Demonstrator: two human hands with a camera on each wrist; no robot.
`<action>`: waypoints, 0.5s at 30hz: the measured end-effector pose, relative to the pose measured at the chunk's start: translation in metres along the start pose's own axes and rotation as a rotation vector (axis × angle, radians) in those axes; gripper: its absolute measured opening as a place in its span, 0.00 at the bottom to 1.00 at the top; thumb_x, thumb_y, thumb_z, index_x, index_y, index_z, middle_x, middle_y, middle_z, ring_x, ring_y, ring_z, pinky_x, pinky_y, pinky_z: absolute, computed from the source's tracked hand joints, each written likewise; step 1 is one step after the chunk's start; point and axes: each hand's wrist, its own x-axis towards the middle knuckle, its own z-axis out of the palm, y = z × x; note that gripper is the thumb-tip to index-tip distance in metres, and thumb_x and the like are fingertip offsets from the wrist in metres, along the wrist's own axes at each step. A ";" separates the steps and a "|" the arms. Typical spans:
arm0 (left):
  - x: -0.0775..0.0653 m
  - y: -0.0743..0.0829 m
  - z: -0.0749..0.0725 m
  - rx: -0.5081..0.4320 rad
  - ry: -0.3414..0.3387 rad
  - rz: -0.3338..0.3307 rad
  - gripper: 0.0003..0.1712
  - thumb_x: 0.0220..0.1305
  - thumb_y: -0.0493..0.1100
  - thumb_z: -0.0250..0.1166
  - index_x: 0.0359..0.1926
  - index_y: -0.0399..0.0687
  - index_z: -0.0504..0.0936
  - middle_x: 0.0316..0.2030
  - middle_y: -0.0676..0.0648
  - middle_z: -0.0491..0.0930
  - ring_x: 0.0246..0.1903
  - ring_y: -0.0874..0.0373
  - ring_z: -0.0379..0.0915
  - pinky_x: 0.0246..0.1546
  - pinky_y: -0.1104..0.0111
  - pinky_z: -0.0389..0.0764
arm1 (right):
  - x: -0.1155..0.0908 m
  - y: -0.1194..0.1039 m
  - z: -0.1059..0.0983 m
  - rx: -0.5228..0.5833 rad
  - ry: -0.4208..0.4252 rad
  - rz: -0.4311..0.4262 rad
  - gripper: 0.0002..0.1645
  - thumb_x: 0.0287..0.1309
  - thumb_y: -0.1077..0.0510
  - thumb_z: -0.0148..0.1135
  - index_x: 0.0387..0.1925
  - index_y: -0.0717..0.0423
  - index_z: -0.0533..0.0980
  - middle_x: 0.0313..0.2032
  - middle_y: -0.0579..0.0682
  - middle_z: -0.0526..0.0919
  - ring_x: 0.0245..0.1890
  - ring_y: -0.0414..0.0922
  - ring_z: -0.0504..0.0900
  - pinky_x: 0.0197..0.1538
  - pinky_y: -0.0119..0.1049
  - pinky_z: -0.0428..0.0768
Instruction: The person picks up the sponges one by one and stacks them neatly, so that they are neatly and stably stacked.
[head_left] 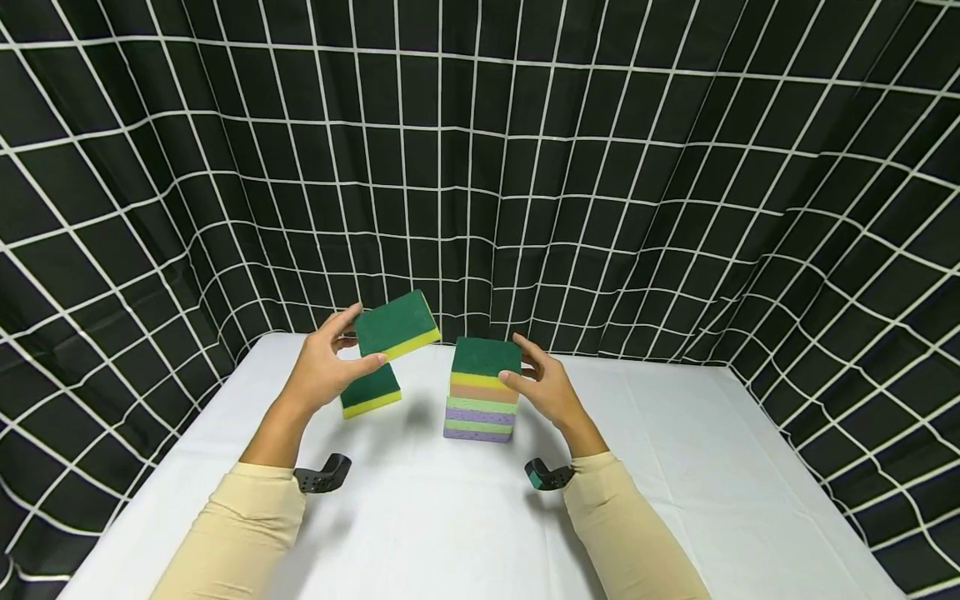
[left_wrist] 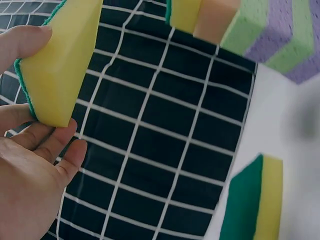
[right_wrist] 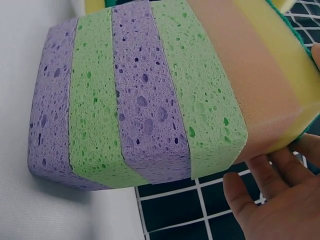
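Note:
My left hand (head_left: 322, 371) pinches a yellow sponge with a dark green scouring top (head_left: 397, 325), thumb on the near side and fingers behind. It is raised and tilted above the table. Below it, another green-and-yellow sponge (head_left: 372, 393) lies on the table, partly covered by the hand. To the right stands a stack of sponges: purple and light green (right_wrist: 145, 100) in turn, then an orange one (right_wrist: 230, 65), with a green-topped yellow sponge (head_left: 486, 358) uppermost. My right hand (head_left: 551, 387) grips that top sponge at its right end, thumb in front, fingers behind.
A white cloth covers the table (head_left: 450, 517). Black curtains with a white grid (head_left: 480, 150) hang behind it and at both sides. A dark wrist band with a camera mount (head_left: 324, 475) is on the left wrist, a similar one (head_left: 549, 475) on the right.

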 end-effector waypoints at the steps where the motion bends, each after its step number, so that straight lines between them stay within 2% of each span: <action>1: 0.002 0.002 0.002 -0.004 -0.004 0.001 0.48 0.54 0.40 0.73 0.73 0.40 0.58 0.59 0.40 0.67 0.55 0.43 0.67 0.55 0.52 0.71 | 0.000 0.000 0.000 0.000 0.001 -0.005 0.41 0.60 0.60 0.65 0.71 0.64 0.58 0.57 0.64 0.73 0.57 0.58 0.71 0.60 0.53 0.69; 6: 0.010 0.009 0.015 -0.017 -0.030 0.009 0.49 0.54 0.40 0.73 0.73 0.41 0.58 0.58 0.40 0.68 0.54 0.41 0.69 0.50 0.49 0.74 | 0.001 -0.001 0.001 -0.002 0.001 -0.011 0.41 0.60 0.60 0.65 0.70 0.65 0.58 0.56 0.65 0.74 0.56 0.57 0.72 0.59 0.53 0.70; 10: 0.018 0.012 0.025 -0.034 -0.060 0.031 0.48 0.54 0.39 0.73 0.72 0.40 0.58 0.57 0.40 0.69 0.53 0.41 0.70 0.52 0.50 0.73 | 0.000 -0.002 0.001 -0.008 -0.002 -0.003 0.41 0.60 0.60 0.65 0.70 0.64 0.59 0.54 0.64 0.74 0.55 0.57 0.73 0.59 0.52 0.70; 15: 0.030 0.020 0.038 -0.047 -0.117 0.042 0.48 0.54 0.41 0.73 0.73 0.43 0.58 0.58 0.40 0.68 0.55 0.40 0.67 0.53 0.49 0.72 | -0.001 -0.003 0.000 -0.010 -0.002 -0.011 0.41 0.60 0.61 0.65 0.70 0.65 0.58 0.55 0.65 0.73 0.56 0.58 0.72 0.59 0.55 0.69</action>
